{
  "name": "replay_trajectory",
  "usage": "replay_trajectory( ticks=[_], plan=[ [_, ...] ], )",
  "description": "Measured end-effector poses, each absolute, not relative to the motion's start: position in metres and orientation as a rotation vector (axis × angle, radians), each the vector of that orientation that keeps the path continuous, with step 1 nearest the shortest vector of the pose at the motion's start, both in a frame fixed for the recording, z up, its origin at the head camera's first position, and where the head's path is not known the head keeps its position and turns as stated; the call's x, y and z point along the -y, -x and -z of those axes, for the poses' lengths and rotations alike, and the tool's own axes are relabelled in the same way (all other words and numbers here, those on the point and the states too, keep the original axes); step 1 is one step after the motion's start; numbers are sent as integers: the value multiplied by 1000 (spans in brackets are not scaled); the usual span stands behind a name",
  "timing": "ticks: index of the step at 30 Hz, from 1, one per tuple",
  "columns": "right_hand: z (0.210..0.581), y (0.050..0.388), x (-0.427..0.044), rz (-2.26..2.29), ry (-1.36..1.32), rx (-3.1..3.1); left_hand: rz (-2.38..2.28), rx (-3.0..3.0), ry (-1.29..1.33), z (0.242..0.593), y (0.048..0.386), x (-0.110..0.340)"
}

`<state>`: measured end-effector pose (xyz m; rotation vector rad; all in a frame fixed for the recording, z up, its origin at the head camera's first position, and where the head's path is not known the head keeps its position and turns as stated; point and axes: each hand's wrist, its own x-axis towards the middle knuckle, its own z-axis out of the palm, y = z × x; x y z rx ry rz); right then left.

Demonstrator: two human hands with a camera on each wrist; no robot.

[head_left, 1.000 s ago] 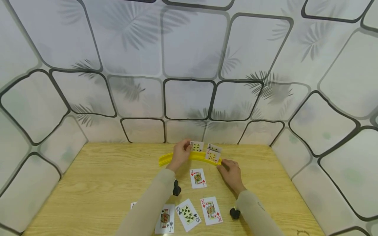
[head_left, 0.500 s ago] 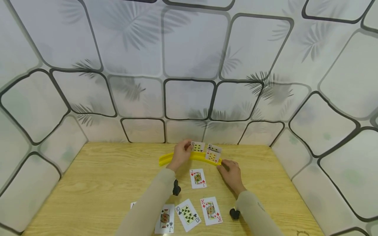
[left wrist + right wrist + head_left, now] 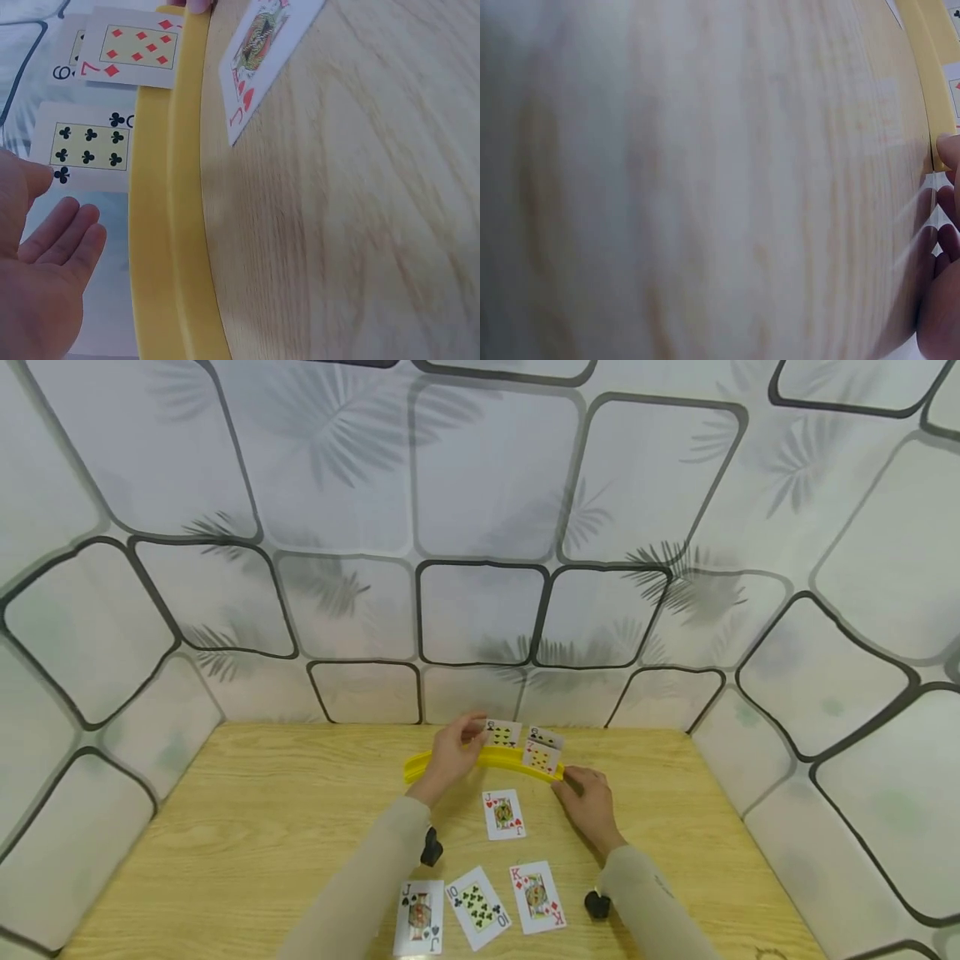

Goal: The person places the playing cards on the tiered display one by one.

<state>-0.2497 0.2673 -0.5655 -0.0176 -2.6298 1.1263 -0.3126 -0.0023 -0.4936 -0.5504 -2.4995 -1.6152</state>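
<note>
A curved yellow card holder (image 3: 504,758) lies near the back of the table, with cards standing in it. My left hand (image 3: 452,753) is beside the left edge of the six of clubs (image 3: 502,732); in the left wrist view the thumb (image 3: 36,180) is at that card's corner, the other visible fingers apart from it. My right hand (image 3: 588,806) pinches the holder's right end, thumb in front. At that end stands the seven of diamonds (image 3: 541,757), partly covering another black-suited card (image 3: 546,737) behind it. Both hands' index fingers are partly hidden.
Face up on the wooden table (image 3: 262,835) lie the jack of hearts (image 3: 504,814), jack of spades (image 3: 419,917), ten of clubs (image 3: 478,907) and king of diamonds (image 3: 537,896). A patterned wall (image 3: 480,610) rises behind the table.
My left hand first slid the six of clubs slightly right, then eased its grip and its wrist shifted left. The card stays upright in the holder. My right hand has not moved.
</note>
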Motion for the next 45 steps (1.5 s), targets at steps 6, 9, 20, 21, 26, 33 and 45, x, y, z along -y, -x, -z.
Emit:
replay_trajectory(
  ticks=[6,9,20,21,26,33,45],
  plan=[
    [563,250,-267,-1115,23,2629,1506,2494,646,494,299,15],
    [563,250,-267,-1099,6,2608,1445,2534,671,495,290,19],
    [567,251,-268,-1110,32,2655,1146,2740,821,517,260,19],
    [567,251,-268,-1110,31,2656,1116,2762,827,517,257,18],
    [566,251,-268,-1112,40,2662,859,2866,840,518,247,15],
    [567,251,-268,-1104,34,2659,587,2973,838,522,236,15],
    [567,250,-268,-1094,31,2671,495,3089,780,526,223,11]
  ],
)
